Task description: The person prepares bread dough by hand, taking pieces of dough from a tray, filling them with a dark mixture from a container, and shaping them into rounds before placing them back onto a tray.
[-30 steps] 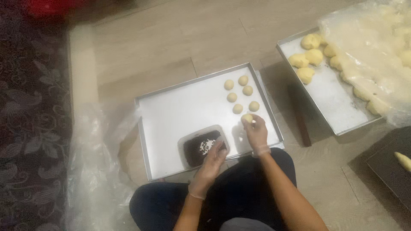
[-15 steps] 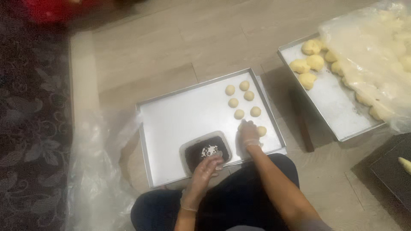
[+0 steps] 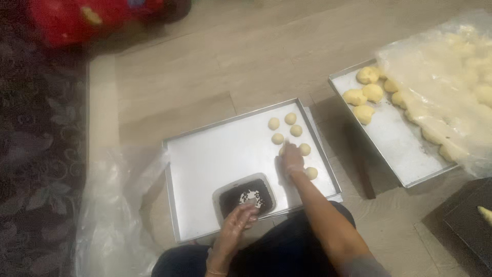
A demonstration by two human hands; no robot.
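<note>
A silver baking tray point(image 3: 205, 159) lies on the floor in front of me, with several small dough balls point(image 3: 290, 118) in its far right corner. My right hand point(image 3: 292, 159), in a thin clear glove, reaches among them with its fingertips at a ball near the tray's right side; whether it grips one I cannot tell. My left hand point(image 3: 237, 220) rests on the near rim of a dark rectangular container point(image 3: 245, 196) holding a dark filling with white specks. That container stands on the tray's near edge.
A second metal tray point(image 3: 397, 138) at the right holds larger dough pieces point(image 3: 363, 96), partly covered by clear plastic film point(image 3: 451, 77). A dark tray point(image 3: 469, 220) sits at the lower right. Plastic sheet point(image 3: 110, 215) lies left, a patterned rug point(image 3: 36, 154) beyond, a red object point(image 3: 77, 20) at top.
My right hand has moved away from me along the tray's right side, leaving one more dough ball near the front right corner. My left hand stays at the dark container.
</note>
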